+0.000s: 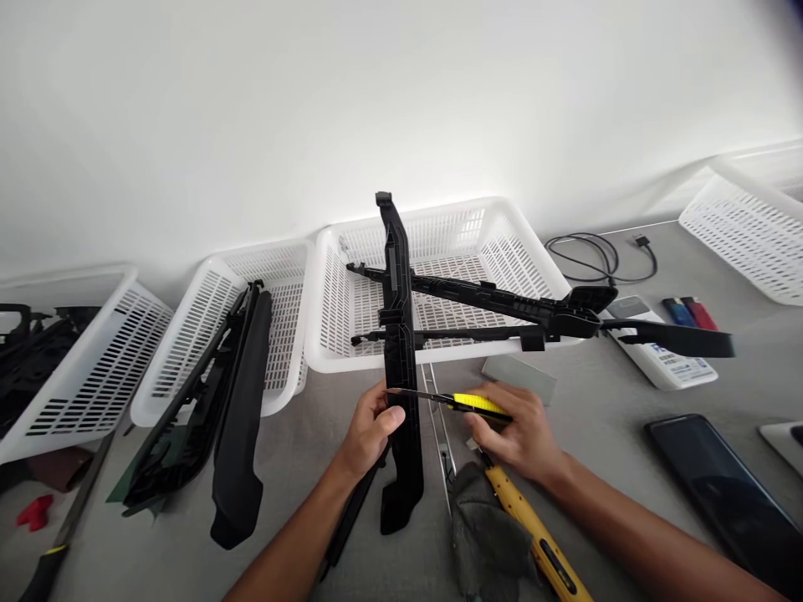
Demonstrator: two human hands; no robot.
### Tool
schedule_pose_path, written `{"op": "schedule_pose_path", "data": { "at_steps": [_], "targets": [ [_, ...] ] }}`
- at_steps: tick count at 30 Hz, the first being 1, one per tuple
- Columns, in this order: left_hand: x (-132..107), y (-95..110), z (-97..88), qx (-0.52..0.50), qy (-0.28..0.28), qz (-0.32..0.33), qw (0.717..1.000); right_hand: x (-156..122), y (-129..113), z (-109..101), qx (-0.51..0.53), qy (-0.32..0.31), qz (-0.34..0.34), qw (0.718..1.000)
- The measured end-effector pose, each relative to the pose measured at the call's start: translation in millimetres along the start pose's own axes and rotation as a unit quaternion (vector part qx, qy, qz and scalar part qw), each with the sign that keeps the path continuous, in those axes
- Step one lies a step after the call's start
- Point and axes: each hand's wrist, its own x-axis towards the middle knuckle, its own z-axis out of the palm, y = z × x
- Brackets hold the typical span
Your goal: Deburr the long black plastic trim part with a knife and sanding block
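Note:
My left hand point(371, 431) is closed round a long black plastic trim piece point(401, 359), which stands lengthwise before me with its far end over a white basket point(332, 361). In my right hand point(518, 426) is a yellow and black utility knife point(480, 405). Its blade points left and lies across the trim piece, just above my left thumb; whether the edge cuts into the plastic I cannot tell. Two similar black plastic parts point(489, 297) rest across the basket behind, sticking out over its right side.
Left of the middle, another white basket point(147, 410) holds black parts; a third point(38, 439) stands farther left. A yellow-handled tool point(527, 527) and dark cloth point(480, 527) lie near my right forearm. To the right are a phone point(721, 493), two lighters point(690, 313) and a cable point(583, 242).

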Motion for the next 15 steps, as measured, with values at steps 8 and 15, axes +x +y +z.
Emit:
{"op": "schedule_pose_path", "data": {
  "at_steps": [8,15],
  "targets": [
    [-1.2,-5.6,-2.3,0.011,0.040,-0.018,0.999,-0.7,-0.7,-1.2,0.010,-0.001,-0.003,1.000],
    [-0.1,-7.3,-3.4,-0.016,0.049,-0.025,0.998,-0.4,-1.5,-1.5,0.002,-0.006,-0.001,1.000]
  ]
}}
